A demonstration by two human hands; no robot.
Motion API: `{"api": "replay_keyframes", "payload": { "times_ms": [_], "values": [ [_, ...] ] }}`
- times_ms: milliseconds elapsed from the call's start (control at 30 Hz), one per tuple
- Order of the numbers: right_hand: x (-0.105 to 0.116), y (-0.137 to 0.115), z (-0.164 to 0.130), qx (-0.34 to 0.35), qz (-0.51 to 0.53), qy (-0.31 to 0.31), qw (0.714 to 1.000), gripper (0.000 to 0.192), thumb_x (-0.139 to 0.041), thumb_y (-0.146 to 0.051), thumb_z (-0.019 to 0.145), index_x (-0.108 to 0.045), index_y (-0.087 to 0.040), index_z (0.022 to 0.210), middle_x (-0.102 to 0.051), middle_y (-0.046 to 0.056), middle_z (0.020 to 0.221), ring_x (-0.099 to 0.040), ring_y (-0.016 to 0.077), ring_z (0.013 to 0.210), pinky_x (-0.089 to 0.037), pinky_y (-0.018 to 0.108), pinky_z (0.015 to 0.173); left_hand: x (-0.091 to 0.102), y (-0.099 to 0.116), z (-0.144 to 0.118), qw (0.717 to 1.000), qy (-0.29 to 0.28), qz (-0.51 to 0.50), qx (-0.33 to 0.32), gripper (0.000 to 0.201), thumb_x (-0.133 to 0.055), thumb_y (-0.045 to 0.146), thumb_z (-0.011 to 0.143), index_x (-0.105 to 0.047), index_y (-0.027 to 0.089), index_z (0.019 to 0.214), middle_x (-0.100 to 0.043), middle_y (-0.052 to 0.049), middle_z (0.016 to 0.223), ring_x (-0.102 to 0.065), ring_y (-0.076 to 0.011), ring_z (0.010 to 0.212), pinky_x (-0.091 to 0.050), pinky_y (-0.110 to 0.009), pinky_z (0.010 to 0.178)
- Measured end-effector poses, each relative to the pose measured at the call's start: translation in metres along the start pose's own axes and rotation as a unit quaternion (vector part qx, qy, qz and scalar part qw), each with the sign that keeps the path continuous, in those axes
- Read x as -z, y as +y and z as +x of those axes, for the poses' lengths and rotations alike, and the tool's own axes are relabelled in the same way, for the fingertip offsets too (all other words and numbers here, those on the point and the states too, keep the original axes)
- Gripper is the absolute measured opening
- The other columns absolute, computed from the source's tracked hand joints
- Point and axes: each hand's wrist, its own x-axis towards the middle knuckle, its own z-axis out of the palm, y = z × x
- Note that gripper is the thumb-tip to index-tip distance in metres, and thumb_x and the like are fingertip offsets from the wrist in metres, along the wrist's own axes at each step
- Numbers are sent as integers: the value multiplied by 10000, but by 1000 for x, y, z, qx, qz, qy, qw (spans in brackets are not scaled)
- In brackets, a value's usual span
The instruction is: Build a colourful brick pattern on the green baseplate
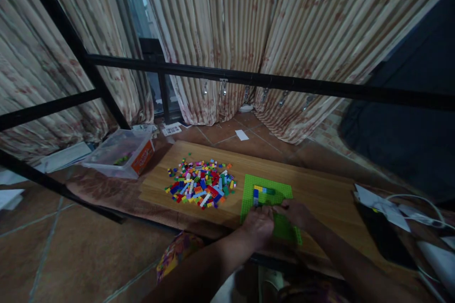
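A green baseplate (249, 184) lies on the wooden board, with a short corner of bricks built on it. Along its far side run a yellow brick (258, 189) and a dark green brick (270, 191), with a light blue one between them. A blue brick (256, 194) extends from the yellow end towards me. My left hand (259, 223) is closed over the near end of that row, and my right hand (294, 212) meets it from the right, fingers pinched. Whatever sits between the fingertips is hidden.
A heap of mixed bricks (202, 183) lies left of the baseplate on the wooden board (320, 184). A clear plastic box (121, 151) stands beyond the board's left end. Black metal bars (227, 73) cross ahead. A dark flat object (386, 234), papers and cables lie at right.
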Motion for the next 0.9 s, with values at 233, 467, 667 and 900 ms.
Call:
{"api": "replay_keyframes", "payload": {
  "times_ms": [233, 467, 667, 900],
  "values": [
    [-3, -7, -6, 2, -27, 24, 999, 318, -595, -432, 774, -568, -197, 560, -625, 41, 593, -565, 169, 586, -367, 275, 548, -5, -4, 1, 999, 28, -26, 0, 371, -360, 72, 854, -519, 48, 1187, -614, -151, 1006, -594, -257, 941, -484, -389, 817],
    [-12, -5, -22, 25, 36, 60, 997, 315, -453, -419, 856, -557, -224, 632, -640, 37, 647, -601, 197, 632, -412, 298, 601, 9, -13, 0, 986, 19, -151, 61, 339, -462, 253, 854, -554, 149, 1163, -627, -120, 1064, -601, -236, 962, -477, -353, 858],
    [-1, -5, -19, -8, 30, 167, 985, 301, -360, -351, 877, -618, -219, 796, -681, 77, 801, -628, 226, 734, -461, 342, 709, 34, -54, 12, 919, 156, -289, 217, 253, -452, 177, 851, -649, 200, 1007, -680, -45, 919, -626, -161, 819, -483, -276, 758],
    [9, -28, 8, 53, 28, 247, 967, 472, -306, -438, 922, -519, -154, 1234, -555, 147, 1238, -524, 248, 1144, -395, 400, 1004, 46, -87, 23, 839, 297, -396, 227, 236, -512, 195, 811, -682, 173, 973, -685, -23, 783, -616, -142, 684, -485, -258, 682]
  ]
}}
